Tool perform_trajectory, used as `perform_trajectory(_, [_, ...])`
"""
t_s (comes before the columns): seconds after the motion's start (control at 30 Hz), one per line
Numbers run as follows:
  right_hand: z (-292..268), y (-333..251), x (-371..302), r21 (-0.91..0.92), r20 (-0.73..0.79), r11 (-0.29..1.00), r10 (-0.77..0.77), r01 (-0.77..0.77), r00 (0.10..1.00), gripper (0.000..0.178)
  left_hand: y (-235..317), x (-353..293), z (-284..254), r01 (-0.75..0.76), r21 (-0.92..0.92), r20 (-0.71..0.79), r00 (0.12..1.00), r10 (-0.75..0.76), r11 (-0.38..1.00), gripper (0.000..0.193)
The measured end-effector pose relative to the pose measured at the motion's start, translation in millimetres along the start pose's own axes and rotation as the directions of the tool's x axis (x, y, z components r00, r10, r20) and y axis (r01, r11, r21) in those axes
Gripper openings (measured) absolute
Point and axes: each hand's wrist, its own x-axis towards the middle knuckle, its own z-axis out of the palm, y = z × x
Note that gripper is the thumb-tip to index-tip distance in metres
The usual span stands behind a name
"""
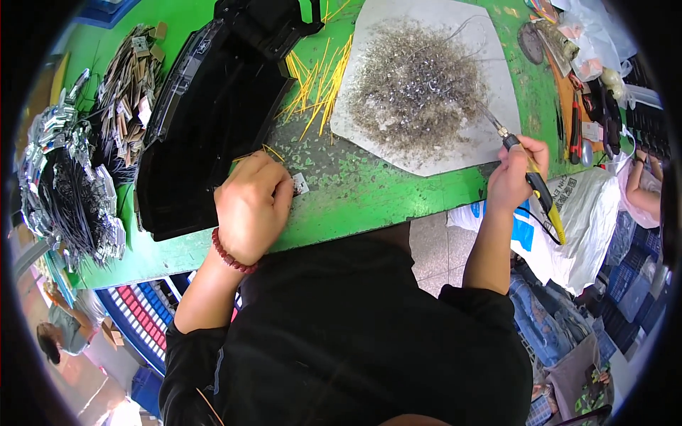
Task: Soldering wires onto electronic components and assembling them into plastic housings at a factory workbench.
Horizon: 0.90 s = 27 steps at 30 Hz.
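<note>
My right hand (513, 174) grips a soldering iron (534, 177) with a black and yellow handle. Its metal tip points at the edge of a heap of grey solder scraps and dross (419, 85), which is spread over a white sheet (455, 160). My left hand (252, 195) is closed, knuckles up, at the near corner of a large black plastic housing (213, 121). What those fingers hold, if anything, is hidden under the hand. A yellow wire end shows beside its fingers, and a small white label-like piece (300, 184) lies just to its right.
Several yellow wires (323, 85) lie between housing and sheet. At the left are a bundle of black-wired parts (71, 184) and a pile of brown tagged pieces (131, 92). Pliers (575, 131) and plastic bags (593, 42) sit at right on the green worktable (369, 206). Other people are at both sides.
</note>
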Motion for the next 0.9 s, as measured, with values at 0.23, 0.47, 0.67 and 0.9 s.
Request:
perform_trajectory(0.23, [5.8,4.4,2.5,-0.119,0.082,0.993,0.025,-0.015,0.996,0.008,-0.9,-0.4,1.7,0.021,-0.016,-0.003,1.0,-0.021,1.0,0.009])
perform_trajectory(0.47, [0.4,6.4,0.5,-0.072,0.032,0.997,-0.033,0.035,0.999,0.009,-1.1,-1.3,-0.1,0.017,-0.027,0.008,1.0,-0.017,0.999,0.009])
perform_trajectory(0.67, [7.8,4.2,3.7,-0.103,0.007,0.995,-0.006,0.006,1.0,0.011,-2.6,-2.9,0.9,0.014,-0.041,-0.008,1.0,-0.015,0.999,0.009])
perform_trajectory(0.9, [7.3,1.4,-1.8,-0.044,-0.022,0.999,-0.022,0.021,1.0,0.008,-4.8,-3.1,2.2,0.014,-0.051,-0.037,0.999,-0.016,0.999,0.008])
